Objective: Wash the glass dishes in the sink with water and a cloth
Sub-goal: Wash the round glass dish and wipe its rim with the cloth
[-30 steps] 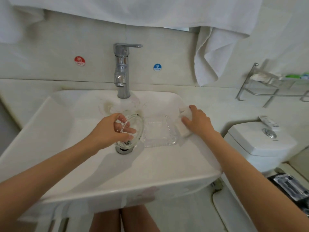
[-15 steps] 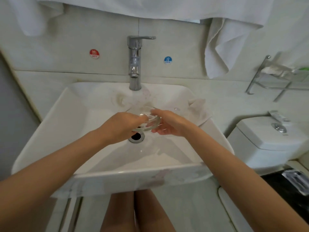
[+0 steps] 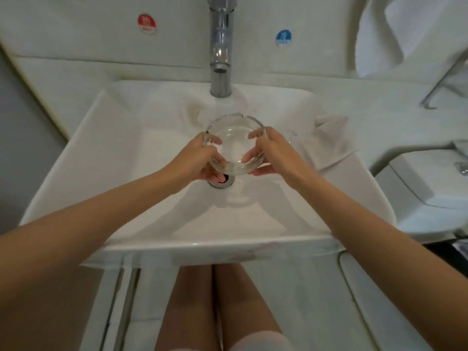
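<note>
Both hands are on a round clear glass dish [image 3: 234,145], mouth up, held over the white ceramic sink [image 3: 202,243]. The left hand [image 3: 196,160] is curled round its rim at 9 o'clock and the right hand [image 3: 274,154] at 3. From the dish, the chrome tap [image 3: 220,59] is at 12 and the metal drain [image 3: 222,183] peeks out at 6. Out at 3 there's what I think is a crumpled white cloth [image 3: 331,143] on the basin edge, but it's blurry there.
</note>
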`<state>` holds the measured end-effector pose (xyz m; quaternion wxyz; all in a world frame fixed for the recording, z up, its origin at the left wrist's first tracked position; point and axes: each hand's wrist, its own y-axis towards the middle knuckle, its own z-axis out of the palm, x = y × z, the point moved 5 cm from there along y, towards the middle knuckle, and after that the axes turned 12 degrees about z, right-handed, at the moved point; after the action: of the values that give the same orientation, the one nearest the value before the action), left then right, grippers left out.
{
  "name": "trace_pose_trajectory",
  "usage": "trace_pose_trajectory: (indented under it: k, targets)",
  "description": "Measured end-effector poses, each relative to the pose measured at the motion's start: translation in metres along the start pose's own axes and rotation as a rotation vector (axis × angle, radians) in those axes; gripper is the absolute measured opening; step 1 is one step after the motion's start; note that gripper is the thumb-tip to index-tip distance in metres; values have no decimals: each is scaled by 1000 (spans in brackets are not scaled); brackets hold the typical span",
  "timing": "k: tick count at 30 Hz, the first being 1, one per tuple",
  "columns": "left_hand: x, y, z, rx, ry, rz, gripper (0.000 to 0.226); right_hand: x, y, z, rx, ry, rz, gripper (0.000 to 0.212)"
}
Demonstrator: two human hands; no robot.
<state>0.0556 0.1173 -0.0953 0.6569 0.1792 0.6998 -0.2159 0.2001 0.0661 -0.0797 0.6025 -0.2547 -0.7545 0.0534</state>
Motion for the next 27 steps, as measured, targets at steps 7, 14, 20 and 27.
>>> trace_pose_trajectory:
  k: [7, 14, 20, 27]
  targets:
    - [10, 7, -9, -44, 170, -16, 32, -15, 3, 3, -123, -318, -76, 18]
    - [-8, -15, 3, 104, 327, -60, 27, -22, -20, -5, 12, -214, 112, 19]
    - [-76, -53, 28, 181, 282, -207, 35, 10, -85, -37, 27, -128, 326, 12]
    - [-114, -85, 62, 46, 98, -389, 33, 38, -127, -76, -114, -166, 389, 19]
